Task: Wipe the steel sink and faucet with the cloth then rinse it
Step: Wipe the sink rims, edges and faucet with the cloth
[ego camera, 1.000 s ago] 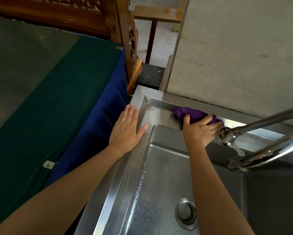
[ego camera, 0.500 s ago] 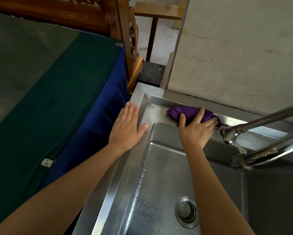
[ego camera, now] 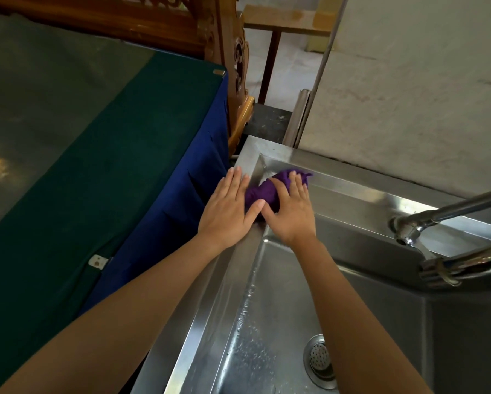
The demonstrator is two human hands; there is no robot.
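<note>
Cloth (ego camera: pixel 267 191), purple and bunched, lies under my right hand (ego camera: pixel 291 211) on the steel sink's (ego camera: pixel 352 194) far-left corner ledge, centre of frame. My fingers curl over it, pressing and gripping it. My left hand (ego camera: pixel 227 207) rests flat and open on the sink's left rim, thumb touching the cloth. Lower down, water droplets streak the basin's left wall; the drain strainer (ego camera: pixel 319 358) sits at bottom right. Faucet spout (ego camera: pixel 406 228) reaches in from the right edge. Green-and-blue covered table (ego camera: pixel 96 166) fills the left.
</note>
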